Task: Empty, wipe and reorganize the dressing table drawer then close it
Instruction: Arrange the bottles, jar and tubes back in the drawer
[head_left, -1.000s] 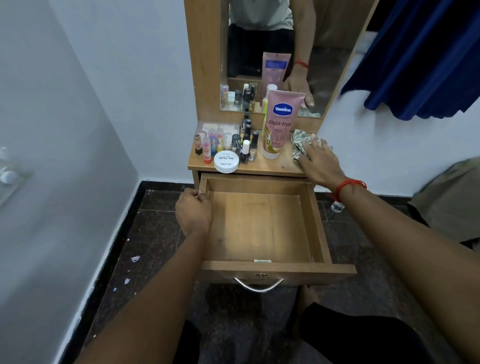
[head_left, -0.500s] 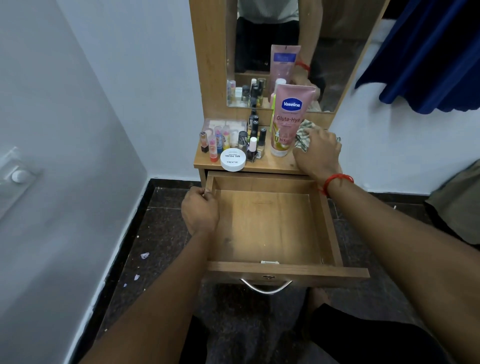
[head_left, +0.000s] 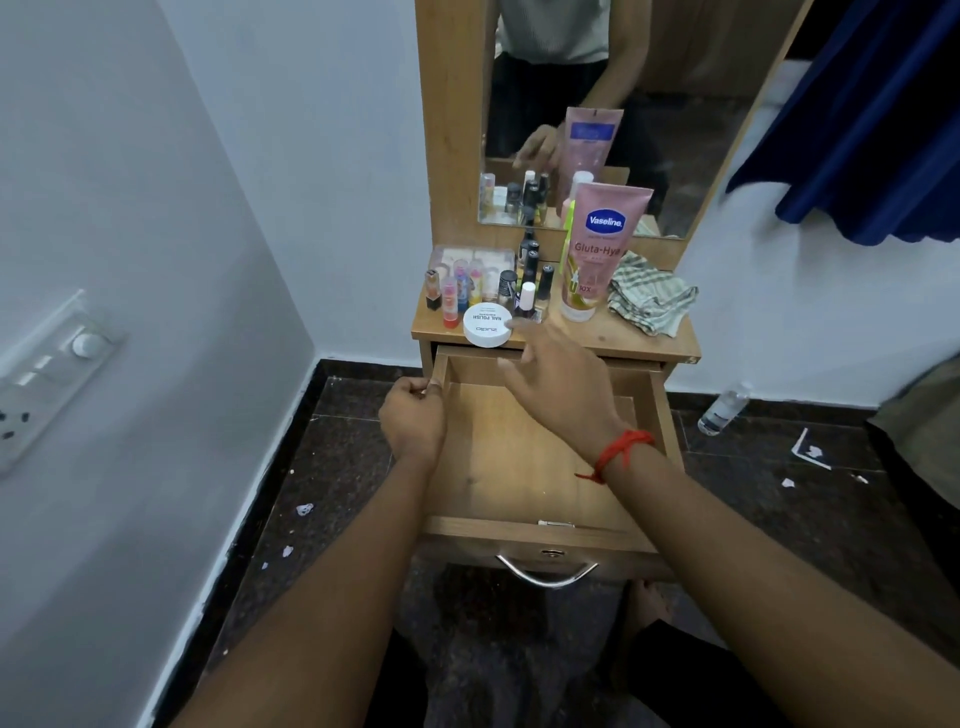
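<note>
The wooden drawer (head_left: 540, 535) is pulled out and holds nothing. My left hand (head_left: 413, 418) grips its left side wall. My right hand (head_left: 558, 382) hovers over the drawer's back with fingers spread, its fingertips close to the white round nail-polish-remover tub (head_left: 485, 326) at the tabletop's front edge. A checked cloth (head_left: 652, 299) lies crumpled on the tabletop's right side, apart from both hands. A pink Vaseline tube (head_left: 597, 249) stands upright beside the cloth. Several small nail polish and lip balm bottles (head_left: 483, 283) crowd the tabletop's left.
A mirror (head_left: 597, 104) rises behind the tabletop. The white wall with a switch panel (head_left: 47, 374) closes in on the left. A plastic bottle (head_left: 719, 410) and paper scraps (head_left: 810, 449) lie on the dark floor to the right, under a blue curtain (head_left: 883, 119).
My right hand left the checked cloth on the tabletop and swung left, now open above the drawer near the white tub. My left hand stays on the drawer's side.
</note>
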